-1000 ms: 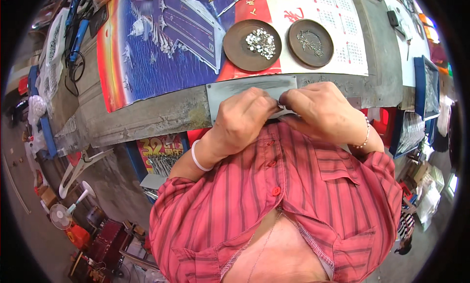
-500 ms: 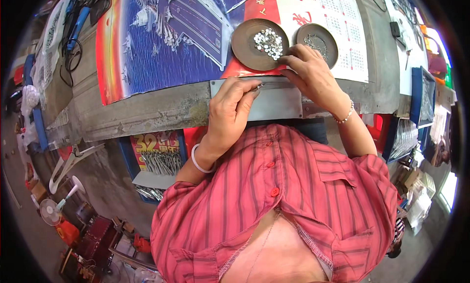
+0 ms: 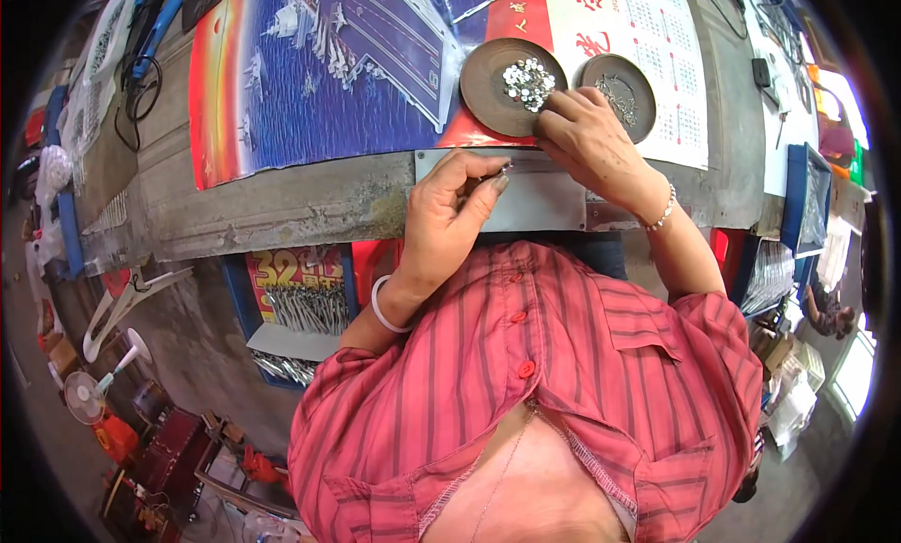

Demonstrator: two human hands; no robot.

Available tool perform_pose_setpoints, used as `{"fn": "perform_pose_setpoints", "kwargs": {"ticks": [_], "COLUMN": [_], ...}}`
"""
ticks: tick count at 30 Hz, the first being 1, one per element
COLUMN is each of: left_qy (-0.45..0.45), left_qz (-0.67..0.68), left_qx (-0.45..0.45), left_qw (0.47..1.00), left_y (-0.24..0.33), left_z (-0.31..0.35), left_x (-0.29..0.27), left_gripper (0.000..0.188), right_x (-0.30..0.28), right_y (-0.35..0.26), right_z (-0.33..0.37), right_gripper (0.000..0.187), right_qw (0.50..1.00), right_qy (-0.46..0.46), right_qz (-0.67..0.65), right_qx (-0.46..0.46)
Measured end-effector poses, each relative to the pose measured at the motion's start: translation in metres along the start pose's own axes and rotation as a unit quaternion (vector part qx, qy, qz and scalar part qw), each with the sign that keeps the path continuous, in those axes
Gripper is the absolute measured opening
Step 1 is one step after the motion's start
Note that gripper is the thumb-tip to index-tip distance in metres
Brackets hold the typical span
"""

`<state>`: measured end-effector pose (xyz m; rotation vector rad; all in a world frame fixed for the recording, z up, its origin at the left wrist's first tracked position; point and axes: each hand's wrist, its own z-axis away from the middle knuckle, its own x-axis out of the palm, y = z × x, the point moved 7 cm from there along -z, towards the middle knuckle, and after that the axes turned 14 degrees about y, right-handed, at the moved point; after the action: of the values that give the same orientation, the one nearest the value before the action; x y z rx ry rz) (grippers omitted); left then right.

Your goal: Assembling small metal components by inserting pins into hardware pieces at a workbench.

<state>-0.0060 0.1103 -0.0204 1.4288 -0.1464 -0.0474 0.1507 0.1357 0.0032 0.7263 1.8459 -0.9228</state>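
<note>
A small, shiny metal piece (image 3: 505, 169) is in the left hand (image 3: 448, 205), with thumb and forefinger clamped on it, over the bench's near edge. Directly beneath lies a flat grey metal plate (image 3: 544, 203), set along that edge.

The right hand (image 3: 599, 149) is at the near right rim of a round, shallow brown dish (image 3: 483, 97), fingers bent and fingertips close together; whether they grip anything cannot be told. The dish bears a loose heap of small, round silver discs (image 3: 527, 81), right of its middle. Just beside it, farther along toward the bench's right edge, stands a smaller round brown dish (image 3: 645, 121) with thin metal pins (image 3: 617, 94).

Both dishes rest on a large printed paper sheet (image 3: 319, 121), coloured blue, red and white, covering much of the grey bench (image 3: 282, 222). A slim silver pen-shaped tool (image 3: 486, 3) lies on the sheet, beyond the dishes. Toward the bench's far left corner lies a blue-handled tool (image 3: 161, 29) with black cord.
</note>
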Motion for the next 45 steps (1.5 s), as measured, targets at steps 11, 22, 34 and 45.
{"fn": "perform_pose_setpoints", "kwargs": {"ticks": [11, 22, 34, 45], "left_qy": [-0.02, -0.03, -0.027, -0.088], "left_qz": [0.247, 0.267, 0.359, 0.343], "left_qx": [-0.136, -0.155, -0.165, -0.031], "left_qw": [0.959, 0.951, 0.918, 0.935], "left_y": [-0.016, -0.012, -0.009, 0.009], "left_z": [0.008, 0.015, 0.015, 0.014], "left_x": [0.021, 0.035, 0.042, 0.042], "left_gripper": [0.026, 0.028, 0.027, 0.026], "right_x": [-0.022, -0.032, -0.037, 0.005], "right_y": [-0.027, -0.031, -0.041, -0.023], "right_z": [0.017, 0.026, 0.028, 0.028], "right_gripper": [0.011, 0.012, 0.018, 0.014], "right_qw": [0.873, 0.883, 0.899, 0.534], "right_qy": [0.166, 0.207, 0.305, 0.159], "right_qz": [-0.395, -0.346, -0.268, -0.757], "right_qx": [0.234, 0.242, 0.163, 0.34]}}
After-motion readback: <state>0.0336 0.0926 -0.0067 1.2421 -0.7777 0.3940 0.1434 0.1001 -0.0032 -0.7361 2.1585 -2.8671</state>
